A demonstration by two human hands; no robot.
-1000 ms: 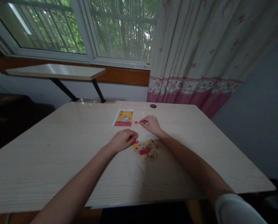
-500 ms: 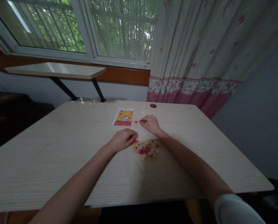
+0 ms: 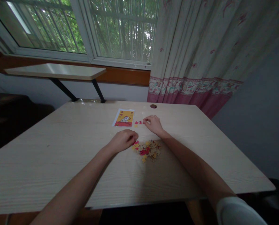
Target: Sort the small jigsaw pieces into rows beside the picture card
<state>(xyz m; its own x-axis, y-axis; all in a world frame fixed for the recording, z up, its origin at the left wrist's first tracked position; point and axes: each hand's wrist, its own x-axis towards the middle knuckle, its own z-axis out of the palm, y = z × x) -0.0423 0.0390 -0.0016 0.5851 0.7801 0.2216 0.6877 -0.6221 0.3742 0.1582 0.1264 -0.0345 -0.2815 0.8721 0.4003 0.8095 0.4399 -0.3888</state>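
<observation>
My right hand (image 3: 154, 125) is over the table, its fingers pinched at a small red jigsaw piece (image 3: 143, 122) that is partly hidden by the fingertips. Just left of them lie two loose red jigsaw pieces (image 3: 140, 122), with a yellow jigsaw piece (image 3: 136, 126) below. My left hand (image 3: 124, 139) rests closed on the tabletop at the left edge of a pile of jigsaw pieces (image 3: 149, 149), coloured red, yellow and beige. Whatever its curled fingers hold, if anything, is hidden. A picture sheet (image 3: 124, 118) with a white animal on yellow and red lies beyond my left hand.
Both forearms reach across the pale wooden table (image 3: 60, 168). A raised shelf (image 3: 60, 70) on black legs stands at the back left. The back edge has a round cable hole (image 3: 154, 106), with a curtain (image 3: 188, 84) and window behind.
My right hand has drawn slightly to the right, leaving a red jigsaw piece on the table beside the other red one. My left hand has stayed in place.
</observation>
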